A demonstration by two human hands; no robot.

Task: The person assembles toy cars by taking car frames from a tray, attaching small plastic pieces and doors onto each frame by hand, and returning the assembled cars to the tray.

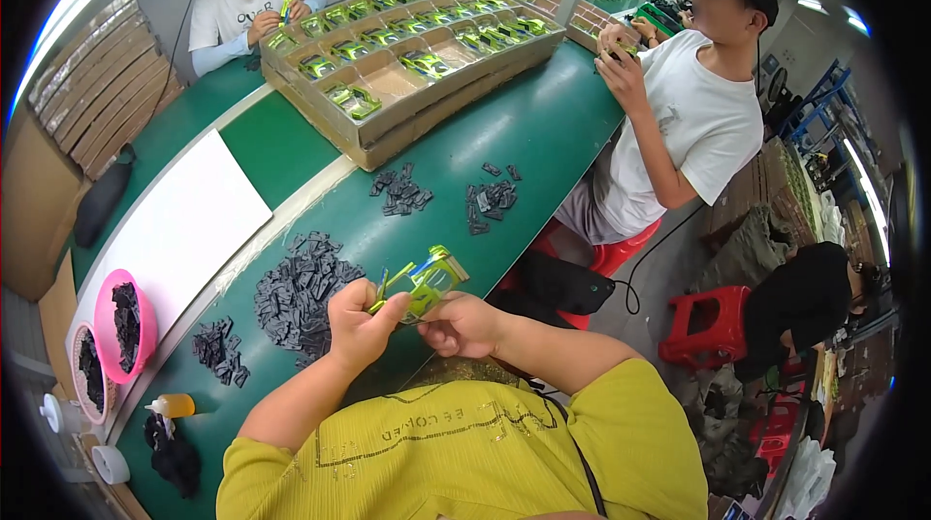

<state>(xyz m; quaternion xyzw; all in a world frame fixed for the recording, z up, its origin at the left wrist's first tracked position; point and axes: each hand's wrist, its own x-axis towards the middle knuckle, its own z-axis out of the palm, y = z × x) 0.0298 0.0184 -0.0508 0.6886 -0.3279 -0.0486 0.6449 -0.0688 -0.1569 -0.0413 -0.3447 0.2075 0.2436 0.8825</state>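
Two hands meet over the near edge of the green bench, both pinching one small green toy car body. The left hand is curled, its thumb and fingertips closed on the car's near left end, where a thin green part sticks out. The right hand grips the car's underside from the right, fingers folded around it. The car sits tilted in the air just above the bench, not touching it.

Left of the hands lies a large heap of small dark plastic parts, with a smaller heap nearer the bench edge. Two more little heaps lie farther out. Beyond them stands a cardboard tray divided into compartments, several holding green cars. Two pink bowls with dark parts sit at the far left, beside a small bottle with a yellow cap. Other people in white shirts work across and to the right.
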